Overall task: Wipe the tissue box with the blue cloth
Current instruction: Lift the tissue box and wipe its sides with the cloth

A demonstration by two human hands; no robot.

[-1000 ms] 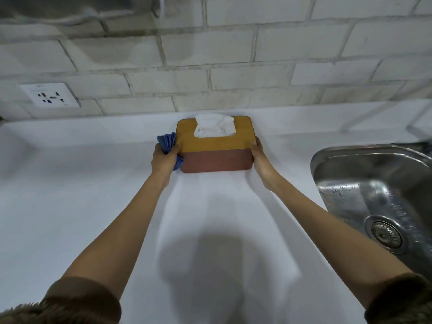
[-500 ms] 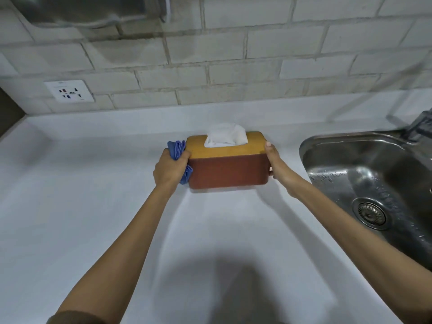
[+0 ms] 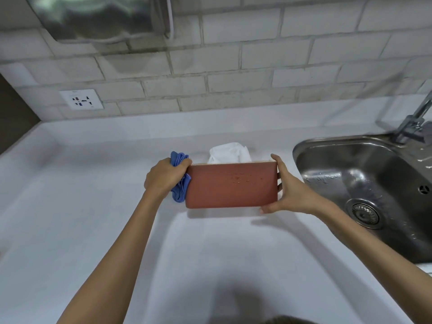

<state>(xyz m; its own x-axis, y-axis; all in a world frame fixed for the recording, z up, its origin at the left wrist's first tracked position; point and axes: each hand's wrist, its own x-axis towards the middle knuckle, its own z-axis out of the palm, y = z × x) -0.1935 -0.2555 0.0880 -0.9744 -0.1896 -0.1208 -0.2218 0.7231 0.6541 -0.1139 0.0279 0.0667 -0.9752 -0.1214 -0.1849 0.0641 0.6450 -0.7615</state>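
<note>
The tissue box (image 3: 231,184) is reddish-brown with a wooden lid seen edge-on, and a white tissue (image 3: 230,152) sticks out of its top. I hold it lifted above the white counter (image 3: 93,206) between both hands. My left hand (image 3: 164,176) clutches the bunched blue cloth (image 3: 179,183) and presses it against the box's left end. My right hand (image 3: 288,189) grips the box's right end, thumb under the lower corner. A few small marks speckle the box's front face.
A steel sink (image 3: 364,183) with a drain (image 3: 364,213) lies just right of my right hand, and a tap (image 3: 413,122) stands behind it. A wall socket (image 3: 81,99) sits in the tiled wall at back left. A metal hood (image 3: 100,17) hangs above.
The box has been lifted off the counter and brought toward me, so its front face now fills the view and the lid is edge-on. Both hands kept their hold.
</note>
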